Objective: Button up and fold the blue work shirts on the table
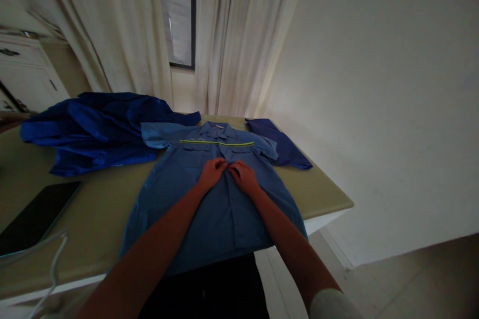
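Note:
A blue short-sleeved work shirt (pixel 183 204) lies spread face up, its collar away from me and its hem hanging over the near table edge. Across the chest runs a yellow-green stripe above two flap pockets. My left hand (pixel 213 171) pinches the front placket just below the pockets. Beside it, my right hand (pixel 243 176) grips the other side of the placket, the fingertips of both hands almost touching. Whatever small part lies between the fingertips is hidden. Lower on the placket a button (pixel 233 198) shows.
A heap of bright blue clothing (pixel 105 129) lies at the back left, a folded navy garment (pixel 280 144) at the right. A dark tablet (pixel 39 217) and a white cable (pixel 56 264) are on the left of the table (pixel 322 192). Curtains (pixel 239 35) and a wall stand behind.

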Demonstrator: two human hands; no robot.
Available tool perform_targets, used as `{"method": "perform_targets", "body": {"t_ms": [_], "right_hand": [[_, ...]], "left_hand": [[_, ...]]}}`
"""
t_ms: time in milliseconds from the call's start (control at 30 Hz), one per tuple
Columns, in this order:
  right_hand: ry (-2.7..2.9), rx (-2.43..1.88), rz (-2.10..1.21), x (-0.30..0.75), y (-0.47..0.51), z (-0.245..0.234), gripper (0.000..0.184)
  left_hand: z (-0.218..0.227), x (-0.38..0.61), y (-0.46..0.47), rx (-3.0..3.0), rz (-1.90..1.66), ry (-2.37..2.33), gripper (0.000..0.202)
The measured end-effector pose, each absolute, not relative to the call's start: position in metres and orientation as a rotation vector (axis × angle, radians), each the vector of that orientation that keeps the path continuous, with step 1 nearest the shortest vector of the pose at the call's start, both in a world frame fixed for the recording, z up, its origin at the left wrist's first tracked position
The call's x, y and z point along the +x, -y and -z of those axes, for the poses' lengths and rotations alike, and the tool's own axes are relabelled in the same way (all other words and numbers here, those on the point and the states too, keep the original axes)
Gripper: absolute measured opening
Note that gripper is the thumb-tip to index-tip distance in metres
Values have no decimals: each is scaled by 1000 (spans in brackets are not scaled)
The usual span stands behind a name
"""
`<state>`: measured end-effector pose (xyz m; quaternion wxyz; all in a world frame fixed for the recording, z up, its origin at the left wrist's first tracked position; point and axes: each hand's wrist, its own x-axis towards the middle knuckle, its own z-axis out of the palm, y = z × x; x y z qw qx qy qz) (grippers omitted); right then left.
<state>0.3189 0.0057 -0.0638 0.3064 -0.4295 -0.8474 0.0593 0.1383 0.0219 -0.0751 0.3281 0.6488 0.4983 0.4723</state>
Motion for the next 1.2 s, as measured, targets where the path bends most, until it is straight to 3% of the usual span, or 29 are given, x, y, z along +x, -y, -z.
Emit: {"method": "perform_targets", "body": {"t_ms": [300,467,700,867,967,1200], "right_hand": [[2035,-1256,-155,321,-6,64,20],[1849,-1190,-165,324,0,49,23],[2207,-1193,-532,342,63,29,15],[2153,-1296,-528,348,98,56,4],[2152,-1307,-456,345,101,61,8],[2081,-1230,-498,346,99,51,16]], "left_hand": [[74,138,-23,1657,-1201,-1200,21],[69,141,-15,2004,-1006,-1219,21],[62,146,-3,2236,-965,-1144,54],[46,142,8,2220,-655,-937,45],[41,142,15,2135,-520,-887,43],[50,163,26,2129,-838,-912,40]]}}
